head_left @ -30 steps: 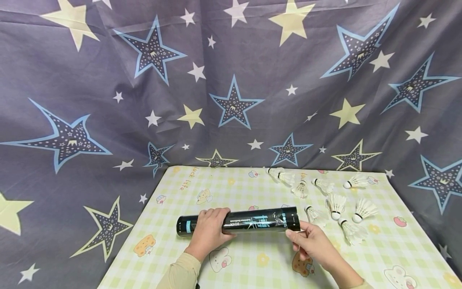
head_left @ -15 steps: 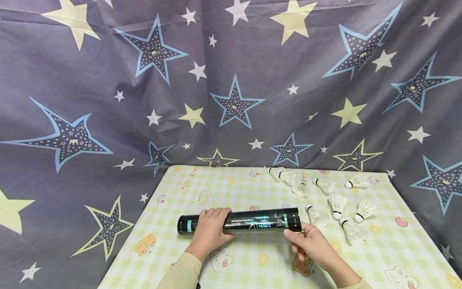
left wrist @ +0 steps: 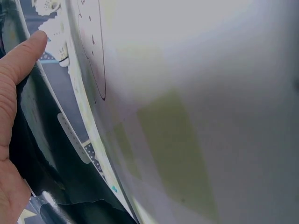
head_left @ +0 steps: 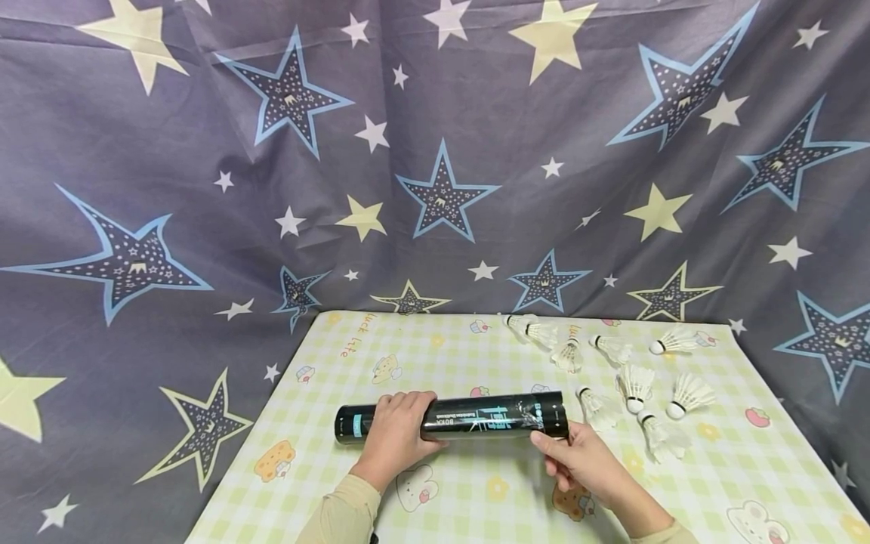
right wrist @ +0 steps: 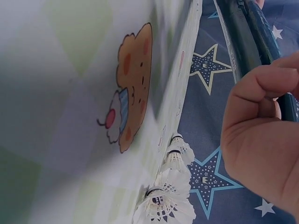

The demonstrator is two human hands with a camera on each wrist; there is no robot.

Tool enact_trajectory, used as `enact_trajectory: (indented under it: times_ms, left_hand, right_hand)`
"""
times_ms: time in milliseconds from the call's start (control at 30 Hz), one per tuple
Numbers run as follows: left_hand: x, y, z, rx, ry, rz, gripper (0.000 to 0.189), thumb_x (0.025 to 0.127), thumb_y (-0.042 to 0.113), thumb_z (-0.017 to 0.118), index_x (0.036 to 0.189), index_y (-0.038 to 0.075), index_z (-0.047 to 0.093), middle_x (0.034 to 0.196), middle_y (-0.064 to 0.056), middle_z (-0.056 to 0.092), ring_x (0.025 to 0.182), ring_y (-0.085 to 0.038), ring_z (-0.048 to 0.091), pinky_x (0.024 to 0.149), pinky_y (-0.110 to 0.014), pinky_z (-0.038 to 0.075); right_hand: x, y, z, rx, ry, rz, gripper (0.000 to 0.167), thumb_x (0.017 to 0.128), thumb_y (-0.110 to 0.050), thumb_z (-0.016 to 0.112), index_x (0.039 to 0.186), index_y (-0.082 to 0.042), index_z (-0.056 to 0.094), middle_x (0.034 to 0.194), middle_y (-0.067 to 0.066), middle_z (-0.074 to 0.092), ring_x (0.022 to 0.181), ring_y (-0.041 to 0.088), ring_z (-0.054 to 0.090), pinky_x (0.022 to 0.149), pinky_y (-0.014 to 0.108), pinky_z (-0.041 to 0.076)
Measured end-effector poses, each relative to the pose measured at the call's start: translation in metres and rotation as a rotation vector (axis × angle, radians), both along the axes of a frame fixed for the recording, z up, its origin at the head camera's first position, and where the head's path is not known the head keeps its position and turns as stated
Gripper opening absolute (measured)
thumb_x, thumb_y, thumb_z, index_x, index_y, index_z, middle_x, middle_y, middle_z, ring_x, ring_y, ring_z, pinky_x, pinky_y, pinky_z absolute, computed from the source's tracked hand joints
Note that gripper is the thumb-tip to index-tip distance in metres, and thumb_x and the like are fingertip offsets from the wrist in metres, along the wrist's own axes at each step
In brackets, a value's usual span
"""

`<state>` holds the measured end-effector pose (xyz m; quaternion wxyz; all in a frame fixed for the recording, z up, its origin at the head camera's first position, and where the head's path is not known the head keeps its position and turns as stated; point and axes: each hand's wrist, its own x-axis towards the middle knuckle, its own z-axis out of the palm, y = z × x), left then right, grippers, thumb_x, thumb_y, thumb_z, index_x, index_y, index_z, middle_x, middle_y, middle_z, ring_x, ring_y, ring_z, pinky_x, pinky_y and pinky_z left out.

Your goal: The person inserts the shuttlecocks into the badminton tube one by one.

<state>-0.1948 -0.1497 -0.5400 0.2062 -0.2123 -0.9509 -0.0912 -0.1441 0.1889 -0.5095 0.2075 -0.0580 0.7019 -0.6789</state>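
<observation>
A black shuttlecock tube (head_left: 485,417) with blue and white print lies sideways across the front of the table, close over the cloth. My left hand (head_left: 399,432) grips it from above, left of its middle. At the right end, my right hand (head_left: 586,459) pinches the rim, thumb on the near side, other fingers partly hidden behind. The left wrist view has the left thumb (left wrist: 23,58) along the dark tube wall (left wrist: 56,140). In the right wrist view, curled fingers of the right hand (right wrist: 264,135) meet the tube (right wrist: 239,39).
Several white feather shuttlecocks lie scattered on the right and back of the table, one (head_left: 596,408) just beyond the right hand, another (head_left: 662,437) farther right. A checked cloth (head_left: 469,506) covers the table. Behind hangs a star-patterned curtain (head_left: 476,98).
The right thumb has slid slightly left along the tube's end. Both hands keep their hold, and the tube stays almost in place.
</observation>
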Motion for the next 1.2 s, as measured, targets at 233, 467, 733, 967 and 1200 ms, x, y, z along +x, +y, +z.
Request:
enact_trajectory:
  times_ms: [233, 467, 733, 967, 1200]
  left_hand:
    - [0.0, 0.0, 0.001, -0.005, -0.006, 0.006, 0.083, 0.067, 0.061, 0.096, 0.134, 0.023, 0.064, 0.123, 0.003, 0.076, 0.109, -0.021, 0.071, 0.094, -0.043, 0.048]
    - [0.001, 0.002, 0.003, 0.003, -0.008, 0.01, 0.082, 0.067, 0.06, 0.097, 0.133, 0.023, 0.064, 0.122, 0.002, 0.076, 0.108, -0.022, 0.071, 0.094, -0.044, 0.048]
    - [0.001, 0.001, 0.003, 0.012, -0.011, 0.019, 0.084, 0.067, 0.06, 0.097, 0.134, 0.024, 0.064, 0.124, 0.002, 0.076, 0.109, -0.022, 0.071, 0.095, -0.044, 0.049]
    - [0.0, 0.0, 0.001, 0.002, -0.002, 0.02, 0.085, 0.067, 0.062, 0.096, 0.136, 0.023, 0.064, 0.125, 0.002, 0.076, 0.109, -0.021, 0.07, 0.095, -0.044, 0.049]
    - [0.001, 0.0, 0.002, 0.009, -0.004, 0.016, 0.084, 0.067, 0.061, 0.096, 0.135, 0.023, 0.064, 0.125, 0.002, 0.076, 0.11, -0.022, 0.071, 0.094, -0.044, 0.049]
  right_hand:
    - [0.0, 0.001, 0.0, -0.013, 0.014, 0.008, 0.021, 0.108, -0.027, 0.065, 0.113, -0.007, 0.064, 0.064, -0.005, 0.066, 0.043, 0.004, 0.055, 0.046, 0.02, 0.043]
    - [0.002, 0.005, 0.003, 0.008, -0.009, -0.017, 0.029, 0.107, -0.029, 0.066, 0.12, -0.003, 0.063, 0.067, -0.004, 0.066, 0.046, 0.005, 0.056, 0.048, 0.02, 0.045]
    - [0.005, 0.022, 0.01, 0.025, -0.022, -0.058, 0.05, 0.107, -0.031, 0.066, 0.144, 0.003, 0.056, 0.07, -0.003, 0.066, 0.047, 0.007, 0.057, 0.049, 0.022, 0.047]
    - [0.005, 0.039, 0.016, 0.105, -0.002, -0.104, 0.062, 0.108, -0.032, 0.065, 0.154, 0.005, 0.047, 0.073, -0.003, 0.066, 0.048, 0.007, 0.058, 0.054, 0.025, 0.051]
    - [0.007, 0.062, 0.018, 0.122, 0.064, -0.166, 0.027, 0.109, -0.028, 0.063, 0.134, -0.022, 0.071, 0.073, -0.003, 0.064, 0.05, 0.009, 0.058, 0.053, 0.026, 0.051]
